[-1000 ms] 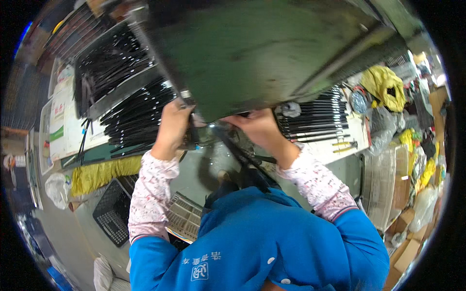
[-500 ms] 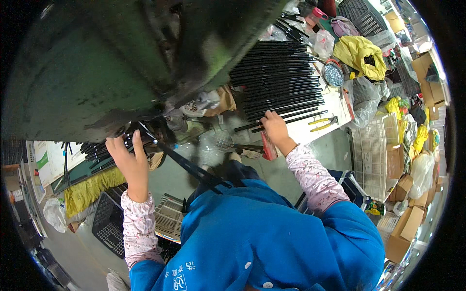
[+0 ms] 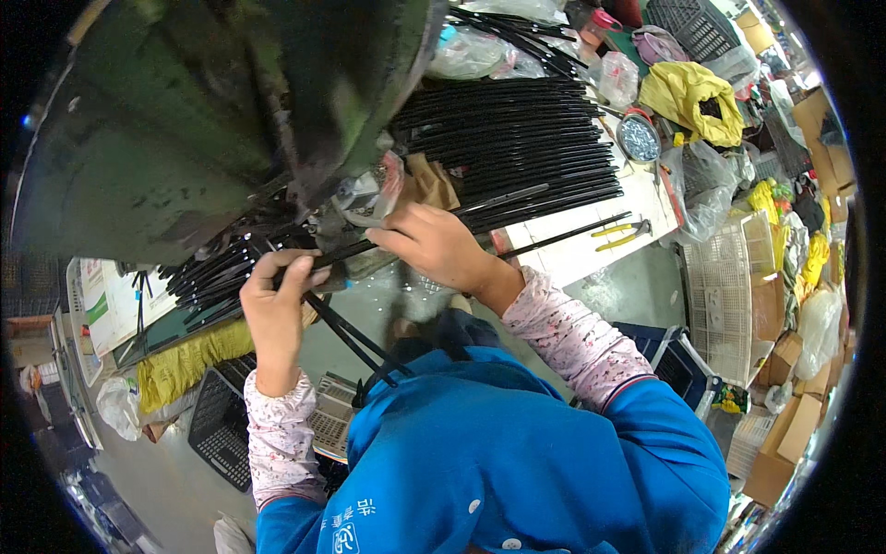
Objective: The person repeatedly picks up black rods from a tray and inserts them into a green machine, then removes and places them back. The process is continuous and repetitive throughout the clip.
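Observation:
In front of the large dark green machine body (image 3: pixel 185 120), my left hand (image 3: pixel 280 300) pinches one end of a slim black rod (image 3: pixel 346 251). My right hand (image 3: pixel 441 247) is closed on the same rod further right, its fingertips by the metal parts under the machine. Two long black strips (image 3: pixel 355 343) run from below my left hand down to my lap. Beyond my right hand lies a row of black rods (image 3: pixel 526 138), side by side on the white table top (image 3: pixel 563 254). The rod's far end is hard to tell apart from that row.
Yellow-handled pliers (image 3: pixel 623 234) and a bowl of small metal pieces (image 3: pixel 638 137) are on the table at right. More black pieces (image 3: pixel 198 286) lie left of the machine. Plastic crates (image 3: pixel 729 295) stand at right, and a black crate (image 3: pixel 220 429) at lower left.
My right hand has moved left from the near edge of the rod row to beside my left hand. A rod now spans both hands. The view has shifted slightly.

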Motion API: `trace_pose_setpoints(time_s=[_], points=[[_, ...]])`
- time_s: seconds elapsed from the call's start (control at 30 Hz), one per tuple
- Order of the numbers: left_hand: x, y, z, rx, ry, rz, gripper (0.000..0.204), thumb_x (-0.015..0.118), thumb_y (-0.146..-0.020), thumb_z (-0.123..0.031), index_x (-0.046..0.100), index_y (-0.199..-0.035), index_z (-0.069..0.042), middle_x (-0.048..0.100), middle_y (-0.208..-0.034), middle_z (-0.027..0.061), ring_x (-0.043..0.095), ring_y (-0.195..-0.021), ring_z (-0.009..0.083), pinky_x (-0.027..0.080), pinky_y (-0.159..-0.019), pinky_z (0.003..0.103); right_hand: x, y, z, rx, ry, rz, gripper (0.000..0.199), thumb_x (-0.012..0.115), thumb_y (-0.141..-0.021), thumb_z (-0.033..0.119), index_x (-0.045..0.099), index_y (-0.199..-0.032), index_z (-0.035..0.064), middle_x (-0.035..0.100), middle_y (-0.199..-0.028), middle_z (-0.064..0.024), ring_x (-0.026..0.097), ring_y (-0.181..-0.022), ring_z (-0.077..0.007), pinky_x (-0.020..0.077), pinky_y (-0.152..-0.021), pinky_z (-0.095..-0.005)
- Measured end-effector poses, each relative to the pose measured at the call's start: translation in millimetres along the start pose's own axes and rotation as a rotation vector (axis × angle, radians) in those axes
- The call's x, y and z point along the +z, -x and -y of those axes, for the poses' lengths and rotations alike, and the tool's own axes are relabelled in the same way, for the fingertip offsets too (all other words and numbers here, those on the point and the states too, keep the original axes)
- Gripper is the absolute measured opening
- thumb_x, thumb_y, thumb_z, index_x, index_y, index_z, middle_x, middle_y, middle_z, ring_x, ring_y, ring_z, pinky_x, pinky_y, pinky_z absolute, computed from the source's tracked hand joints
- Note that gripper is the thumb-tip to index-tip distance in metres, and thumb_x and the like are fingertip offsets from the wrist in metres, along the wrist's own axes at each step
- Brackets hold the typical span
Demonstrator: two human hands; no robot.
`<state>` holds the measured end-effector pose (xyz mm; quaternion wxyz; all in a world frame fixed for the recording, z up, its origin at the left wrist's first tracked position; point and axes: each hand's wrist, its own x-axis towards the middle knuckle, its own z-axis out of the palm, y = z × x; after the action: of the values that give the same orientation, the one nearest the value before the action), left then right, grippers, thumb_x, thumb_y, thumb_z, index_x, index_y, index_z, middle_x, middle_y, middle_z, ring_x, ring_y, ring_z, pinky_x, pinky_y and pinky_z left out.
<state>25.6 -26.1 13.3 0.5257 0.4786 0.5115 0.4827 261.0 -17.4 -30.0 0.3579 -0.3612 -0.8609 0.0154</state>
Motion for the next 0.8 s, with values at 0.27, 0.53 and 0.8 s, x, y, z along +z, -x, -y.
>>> trace_pose_setpoints(time_s=[0.27,0.53,0.8], points=[[-69,7,10,0.204,-0.567,-0.218,0.026,0.072,-0.084,-0.012,0.057,-0.102,-0.001,0.06,-0.077,0.0037,0.056,-0.065,0.0079,0.047,-0.057,0.023,19,-37,14,0.287,-0.189,-0.109,0.02,0.071,-0.079,0.012,0.068,-0.099,0.0069,0.068,-0.097,-0.0108,0.066,-0.085,-0.0296,0.0533,-0.074,-0.0358],[-63,25,61,-0.545,-0.075,0.724,0.034,0.062,-0.093,-0.027,0.062,-0.111,0.001,0.069,-0.091,0.0129,0.068,-0.071,0.0192,0.055,-0.062,0.028,16,-63,26,0.319,0.035,0.024,0.017,0.07,-0.08,0.017,0.07,-0.092,0.0053,0.068,-0.089,-0.0107,0.064,-0.083,-0.0298,0.0512,-0.073,-0.0372],[9,30,67,-0.465,0.357,0.611,0.037,0.055,-0.096,-0.019,0.052,-0.126,0.002,0.068,-0.097,0.0144,0.069,-0.072,0.0219,0.058,-0.065,0.03,17,-66,42,0.378,-0.064,-0.067,0.017,0.067,-0.081,0.017,0.07,-0.095,0.0076,0.068,-0.09,-0.0101,0.065,-0.082,-0.029,0.0519,-0.071,-0.0379]])
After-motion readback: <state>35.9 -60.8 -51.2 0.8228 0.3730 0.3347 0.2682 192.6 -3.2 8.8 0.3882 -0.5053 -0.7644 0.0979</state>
